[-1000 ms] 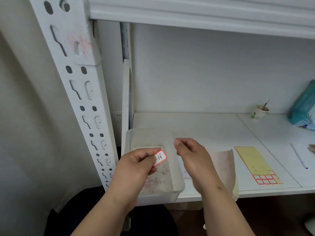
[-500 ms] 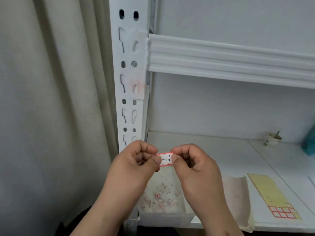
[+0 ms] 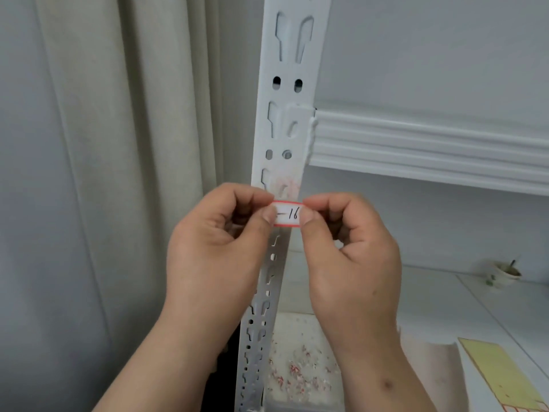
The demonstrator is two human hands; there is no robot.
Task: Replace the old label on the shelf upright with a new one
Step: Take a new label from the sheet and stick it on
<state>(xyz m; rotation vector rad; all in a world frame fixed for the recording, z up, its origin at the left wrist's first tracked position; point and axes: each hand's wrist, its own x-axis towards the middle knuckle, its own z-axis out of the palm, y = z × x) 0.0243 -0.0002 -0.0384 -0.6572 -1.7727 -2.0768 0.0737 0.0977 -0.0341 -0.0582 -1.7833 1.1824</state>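
Left hand (image 3: 219, 248): up in front, fingers curled, thumb and finger pinching.
Right hand (image 3: 350, 257): just beside it, curled, pinching too.
Arms: both reach up from below.

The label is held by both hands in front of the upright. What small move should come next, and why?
Probably raise the label a little and press it flat onto the upright. The left hand and the right hand each pinch one end, so it is stretched level. The pink smudged patch, perhaps residue of the old one, shows bare just above it.
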